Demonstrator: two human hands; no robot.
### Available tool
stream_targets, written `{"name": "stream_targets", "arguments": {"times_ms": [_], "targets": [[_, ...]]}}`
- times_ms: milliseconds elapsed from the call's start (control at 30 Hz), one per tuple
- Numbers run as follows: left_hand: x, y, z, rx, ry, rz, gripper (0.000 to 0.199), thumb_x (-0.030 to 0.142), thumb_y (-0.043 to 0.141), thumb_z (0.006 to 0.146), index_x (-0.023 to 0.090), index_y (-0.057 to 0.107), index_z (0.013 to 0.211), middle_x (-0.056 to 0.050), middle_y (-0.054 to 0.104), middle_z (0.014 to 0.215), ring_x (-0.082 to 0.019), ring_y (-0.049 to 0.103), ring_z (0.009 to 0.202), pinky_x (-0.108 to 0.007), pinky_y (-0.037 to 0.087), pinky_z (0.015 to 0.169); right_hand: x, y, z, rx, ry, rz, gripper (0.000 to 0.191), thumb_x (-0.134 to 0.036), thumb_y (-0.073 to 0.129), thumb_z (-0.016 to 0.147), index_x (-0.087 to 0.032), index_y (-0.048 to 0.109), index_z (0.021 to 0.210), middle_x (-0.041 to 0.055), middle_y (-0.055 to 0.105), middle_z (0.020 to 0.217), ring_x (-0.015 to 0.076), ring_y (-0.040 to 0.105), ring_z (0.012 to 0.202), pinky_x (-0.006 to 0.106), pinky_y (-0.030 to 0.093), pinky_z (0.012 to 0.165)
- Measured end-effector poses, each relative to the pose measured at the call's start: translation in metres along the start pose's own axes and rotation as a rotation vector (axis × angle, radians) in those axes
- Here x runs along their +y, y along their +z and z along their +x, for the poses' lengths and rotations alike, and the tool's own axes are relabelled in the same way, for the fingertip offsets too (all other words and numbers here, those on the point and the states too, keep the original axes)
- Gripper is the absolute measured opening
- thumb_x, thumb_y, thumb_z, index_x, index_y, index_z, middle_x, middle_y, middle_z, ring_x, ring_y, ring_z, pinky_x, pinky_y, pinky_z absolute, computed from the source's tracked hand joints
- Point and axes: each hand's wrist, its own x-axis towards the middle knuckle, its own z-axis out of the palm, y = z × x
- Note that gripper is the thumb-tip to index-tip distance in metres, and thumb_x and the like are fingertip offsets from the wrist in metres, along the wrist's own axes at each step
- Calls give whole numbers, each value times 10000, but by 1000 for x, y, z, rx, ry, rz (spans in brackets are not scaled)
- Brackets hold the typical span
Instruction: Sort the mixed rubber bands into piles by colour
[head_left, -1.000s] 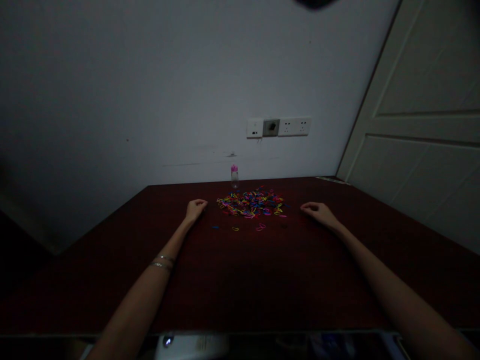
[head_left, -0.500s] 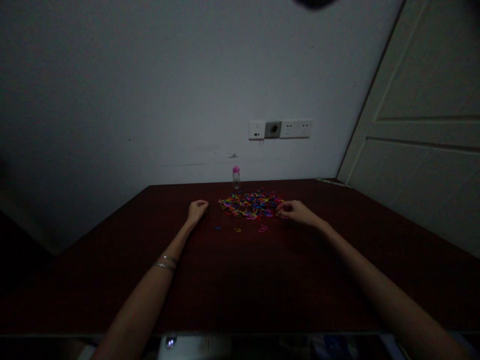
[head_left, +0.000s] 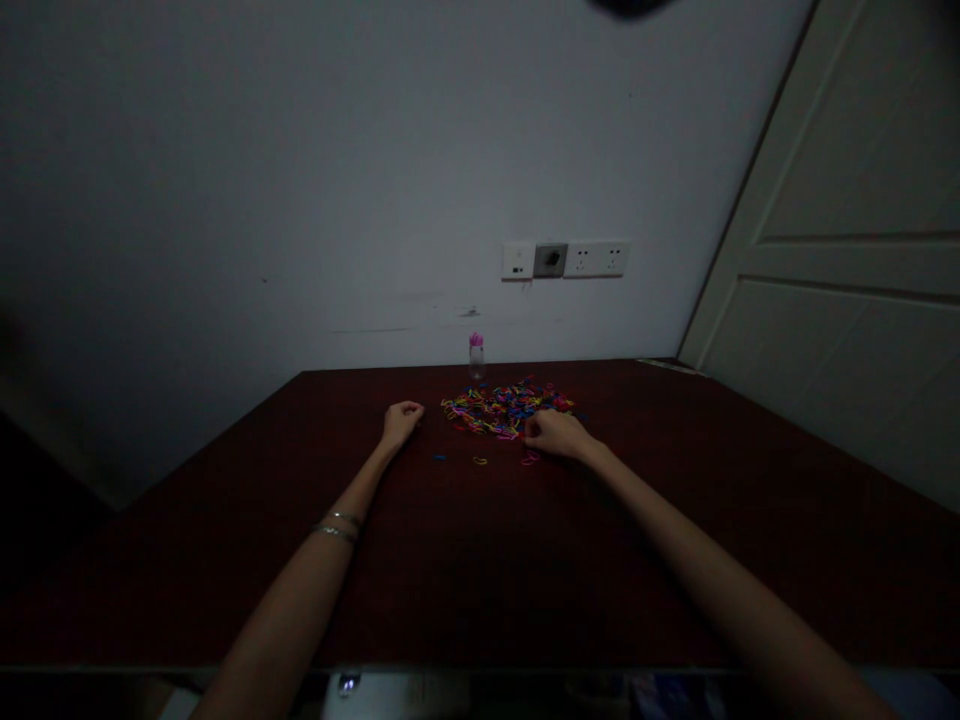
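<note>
A spread pile of small, brightly coloured thin loops (head_left: 491, 405) lies on the dark red table; they are too small and dim to tell their exact kind. My left hand (head_left: 403, 420) rests on the table left of the pile, fingers curled closed; whatever may be inside is hidden. At the pile's front right edge is my right hand (head_left: 559, 434), its fingertips brought together and pointing left. Anything in that pinch is too small to make out. Close below its fingertips lies a pink loop (head_left: 530, 458). A yellow loop (head_left: 480, 461) and a blue piece (head_left: 439, 457) lie apart in front.
Behind the pile stands a small clear bottle (head_left: 477, 360) with a pink top. The table (head_left: 465, 560) meets a pale wall (head_left: 375, 200) carrying sockets and switches (head_left: 596, 259). A panelled door (head_left: 840, 260) is on the right. The scene is dim.
My right hand has moved left along the front of the pile, from its right end to near the pink loop. My left hand has stayed in nearly the same place.
</note>
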Motion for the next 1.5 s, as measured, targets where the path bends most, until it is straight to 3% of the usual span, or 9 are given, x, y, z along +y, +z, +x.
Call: {"name": "stream_targets", "arguments": {"times_ms": [233, 367, 467, 700, 900, 1067, 1233, 1367, 1500], "targets": [[3, -2, -3, -10, 13, 4, 177, 263, 577, 652, 121, 663, 716, 28, 504, 442, -98, 473, 462, -190, 341, 464, 1, 2, 1, -8, -29, 40, 137, -262, 553, 716, -223, 671, 773, 39, 667, 824, 186, 606, 757, 237, 392, 614], [3, -1, -2, -16, 17, -5, 175, 261, 578, 651, 120, 659, 717, 29, 507, 448, -98, 471, 458, -191, 337, 463, 11, 1, 4, 23, -107, 207, 134, -240, 541, 699, -183, 658, 728, 29, 655, 746, 151, 585, 691, 222, 397, 611], [1, 0, -1, -13, 19, 9, 164, 253, 579, 655, 121, 659, 712, 29, 510, 454, -94, 468, 457, -189, 334, 461, 30, -4, 1, 50, -141, 423, 170, -260, 526, 696, -148, 650, 729, 27, 641, 707, 137, 569, 661, 218, 409, 599], [0, 1, -1, -15, 5, 30, 168, 258, 581, 665, 124, 662, 726, 25, 522, 464, -100, 484, 468, -189, 347, 467, 96, -20, -29, 56, -39, 688, 248, -386, 565, 658, -155, 642, 709, 23, 637, 702, 147, 565, 657, 268, 446, 633], [4, 1, -3, -12, -5, 21, 135, 227, 584, 662, 128, 664, 708, 27, 506, 440, -97, 470, 452, -193, 341, 468, 130, -26, -48, -176, -22, 670, 212, -364, 605, 630, -171, 677, 680, 27, 651, 711, 156, 570, 673, 266, 444, 634], [1, 1, -2, -29, 15, 45, 152, 223, 572, 679, 119, 667, 738, 28, 506, 453, -97, 466, 457, -191, 338, 470, 138, -28, -52, -245, -52, 571, 205, -357, 611, 598, -181, 703, 648, 33, 669, 728, 172, 581, 702, 269, 445, 655], [-1, 4, 1, -8, 56, 134, 168, 238, 564, 690, 132, 678, 755, 9, 543, 507, -108, 492, 501, -196, 350, 502, 138, -30, -57, -288, 33, 534, 212, -362, 619, 572, -197, 714, 666, 24, 667, 672, 157, 565, 614, 251, 430, 571], [17, 14, -11, 15, 94, 245, 189, 270, 566, 705, 158, 687, 796, -18, 601, 626, -119, 524, 584, -201, 358, 538, 138, -31, -58, -291, 62, 588, 197, -339, 618, 578, -191, 705, 675, 21, 652, 654, 137, 535, 570, 235, 402, 522], [45, 29, -32, -133, 231, 321, 233, 323, 543, 735, 174, 687, 843, -23, 616, 693, -127, 535, 636, -210, 367, 564, 141, -28, -56, -230, 129, 676, 227, -366, 596, 608, -166, 667, 688, 17, 614, 614, 113, 488, 516, 227, 367, 481]]}}
